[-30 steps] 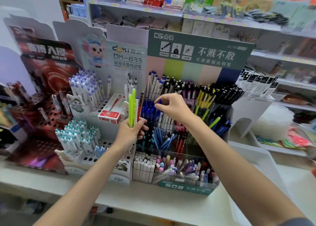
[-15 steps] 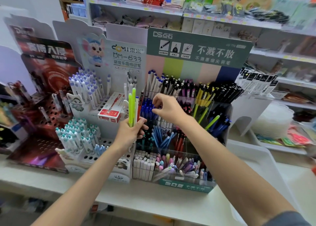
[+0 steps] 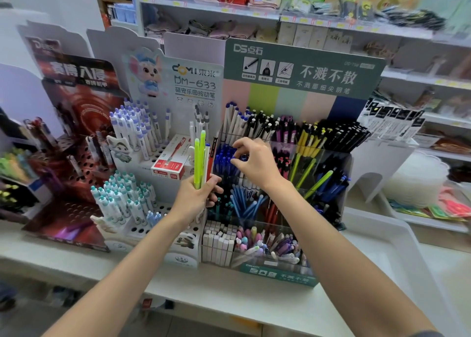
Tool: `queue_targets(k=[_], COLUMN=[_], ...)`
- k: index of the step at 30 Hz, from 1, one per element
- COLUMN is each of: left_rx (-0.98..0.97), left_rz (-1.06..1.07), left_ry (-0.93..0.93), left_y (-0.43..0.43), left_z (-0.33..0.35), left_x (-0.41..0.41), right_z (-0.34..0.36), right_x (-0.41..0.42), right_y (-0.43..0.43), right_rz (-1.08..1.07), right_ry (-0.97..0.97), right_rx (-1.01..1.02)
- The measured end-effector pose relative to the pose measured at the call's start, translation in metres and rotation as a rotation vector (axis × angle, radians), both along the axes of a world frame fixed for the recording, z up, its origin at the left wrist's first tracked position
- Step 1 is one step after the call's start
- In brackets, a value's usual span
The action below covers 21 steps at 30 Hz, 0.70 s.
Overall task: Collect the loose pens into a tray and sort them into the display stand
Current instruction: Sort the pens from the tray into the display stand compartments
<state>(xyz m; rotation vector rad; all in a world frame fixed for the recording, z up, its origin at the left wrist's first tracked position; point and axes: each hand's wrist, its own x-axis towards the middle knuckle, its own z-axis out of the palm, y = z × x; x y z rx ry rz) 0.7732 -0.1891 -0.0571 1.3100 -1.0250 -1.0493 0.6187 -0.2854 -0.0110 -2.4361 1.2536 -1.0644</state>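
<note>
1. loose pens [image 3: 200,158], green, white and red, are gripped upright in the left hand [image 3: 195,200], fingers curled round them.
2. the right hand [image 3: 257,164] is curled over the blue pens [image 3: 224,161] in the display stand [image 3: 304,69], at 3 o'clock of the gripped pens; whether one is pinched cannot be told.
3. the white tray [image 3: 377,250] is seen at 4 o'clock of the stand.
</note>
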Motion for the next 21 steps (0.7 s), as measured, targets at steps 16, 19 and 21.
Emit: queue_targets(k=[16, 19, 21], left_rx=[0.026, 0.044, 0.044], left_rz=[-0.291, -0.298, -0.3], left_ry=[0.023, 0.076, 0.083], left_y=[0.0, 0.004, 0.006], left_z=[-0.015, -0.02, -0.022], left_x=[-0.081, -0.085, -0.087], right_z=[0.019, -0.007, -0.03], right_x=[-0.127, -0.127, -0.12], right_y=[0.054, 0.061, 0.063], right_rz=[-0.264, -0.261, -0.226], right_ry=[-0.533, -0.349, -0.224], right_rx=[0.004, -0.054, -0.053])
